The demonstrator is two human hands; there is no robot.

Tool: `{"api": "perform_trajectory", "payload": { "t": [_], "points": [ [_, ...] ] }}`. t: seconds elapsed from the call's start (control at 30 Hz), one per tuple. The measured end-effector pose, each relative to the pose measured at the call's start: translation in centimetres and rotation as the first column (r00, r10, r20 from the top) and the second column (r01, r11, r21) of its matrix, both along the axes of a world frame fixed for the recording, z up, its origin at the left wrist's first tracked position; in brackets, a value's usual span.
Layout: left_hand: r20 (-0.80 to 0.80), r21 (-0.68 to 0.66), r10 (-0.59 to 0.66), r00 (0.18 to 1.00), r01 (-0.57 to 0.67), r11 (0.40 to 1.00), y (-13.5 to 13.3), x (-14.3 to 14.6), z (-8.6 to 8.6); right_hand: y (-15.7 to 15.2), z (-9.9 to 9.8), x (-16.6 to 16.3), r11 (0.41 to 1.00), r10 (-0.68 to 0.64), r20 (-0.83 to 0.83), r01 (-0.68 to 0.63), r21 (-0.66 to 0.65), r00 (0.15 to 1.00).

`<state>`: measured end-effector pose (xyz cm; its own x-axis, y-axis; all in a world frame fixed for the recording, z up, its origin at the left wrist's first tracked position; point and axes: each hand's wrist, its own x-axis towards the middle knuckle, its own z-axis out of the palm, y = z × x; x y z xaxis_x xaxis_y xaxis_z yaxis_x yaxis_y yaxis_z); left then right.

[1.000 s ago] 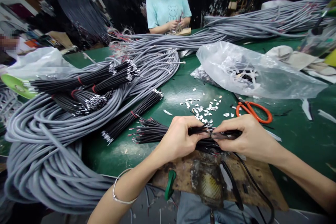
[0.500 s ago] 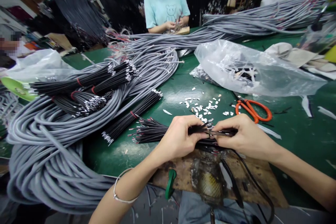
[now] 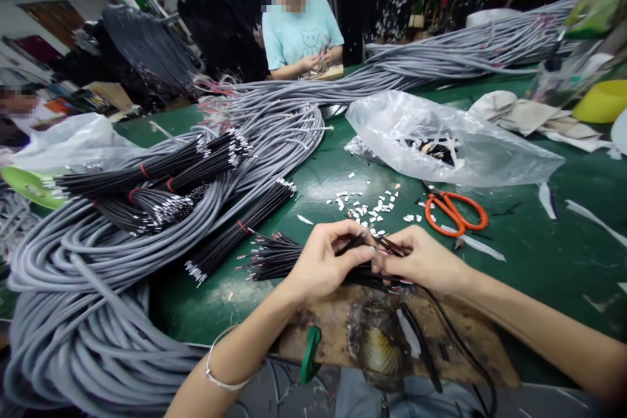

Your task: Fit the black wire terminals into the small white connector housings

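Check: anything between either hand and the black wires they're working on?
Nothing visible. The left hand and right hand both pinch thin black wires above the loose bundle. White scraps and orange-handled scissors lie beyond the hands, not between.

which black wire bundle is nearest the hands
The black bundle with reddish tips, running behind the left hand; the others, silvery-tipped, lie farther off, one on the green table, the rest atop grey cables.
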<state>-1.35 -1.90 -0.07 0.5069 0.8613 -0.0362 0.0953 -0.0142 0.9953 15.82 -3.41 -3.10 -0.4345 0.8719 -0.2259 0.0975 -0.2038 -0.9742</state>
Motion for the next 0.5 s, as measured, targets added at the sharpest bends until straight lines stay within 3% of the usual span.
{"api": "perform_trajectory", "payload": {
  "t": [0.17, 0.3, 0.5],
  "points": [
    [-0.015, -0.129, 0.106, 0.994, -0.107, 0.986, 0.0, 0.2, 0.8, -0.2, 1.2, 0.0, 0.978, -0.157, 0.059, 0.147, 0.144, 0.986],
    [-0.047, -0.136, 0.149, 0.988, -0.154, 0.979, 0.3, 0.2, 0.7, -0.4, 2.0, 0.7, 0.899, -0.354, 0.074, 0.318, 0.302, 0.932],
    [-0.05, -0.086, 0.146, 0.988, -0.15, 0.985, 0.4, 0.3, 0.5, -0.7, 2.0, 0.7, 0.875, -0.332, 0.055, 0.286, 0.391, 0.942]
  ]
}}
